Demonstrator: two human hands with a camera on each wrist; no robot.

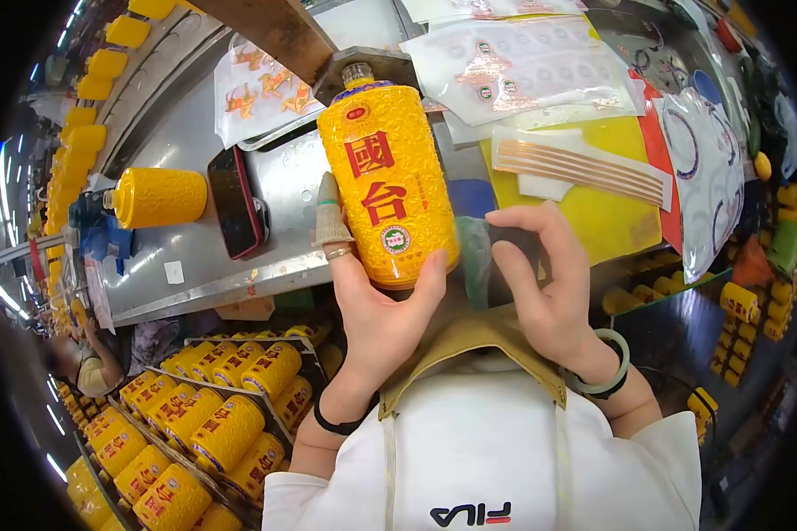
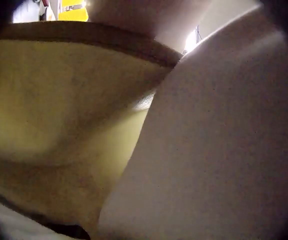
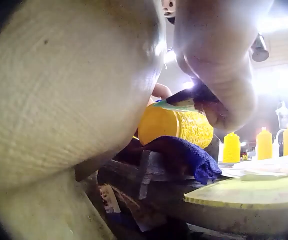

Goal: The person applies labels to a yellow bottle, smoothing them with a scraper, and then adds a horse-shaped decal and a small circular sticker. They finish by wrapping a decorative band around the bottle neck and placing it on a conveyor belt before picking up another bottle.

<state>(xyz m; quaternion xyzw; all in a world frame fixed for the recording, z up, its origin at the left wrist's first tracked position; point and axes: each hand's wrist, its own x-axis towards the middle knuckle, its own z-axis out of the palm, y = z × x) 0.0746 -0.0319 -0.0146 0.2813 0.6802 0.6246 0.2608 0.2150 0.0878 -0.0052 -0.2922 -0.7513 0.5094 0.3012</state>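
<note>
My left hand (image 1: 376,310) grips a yellow embossed bottle (image 1: 398,177) with red characters, thumb on its right side and fingers along its left. One left finger wears a cloth finger cot (image 1: 330,221). The bottle's bare glass neck (image 1: 357,74) overlaps a metal bracket on a wooden bar (image 1: 270,31). My right hand (image 1: 549,283) pinches a thin dark green piece (image 1: 476,265) close to the bottle's lower right side. In the right wrist view the bottle (image 3: 176,126) lies over a blue cloth (image 3: 184,152). The left wrist view shows mostly apron and sleeve; the hand is hidden there.
A second yellow bottle (image 1: 161,198) lies left of a phone (image 1: 237,203) on the metal table (image 1: 279,190). Label sheets (image 1: 527,66), a yellow board (image 1: 593,217) and copper-coloured strips (image 1: 580,168) lie to the right. A rack of yellow bottles (image 1: 230,429) stands below left.
</note>
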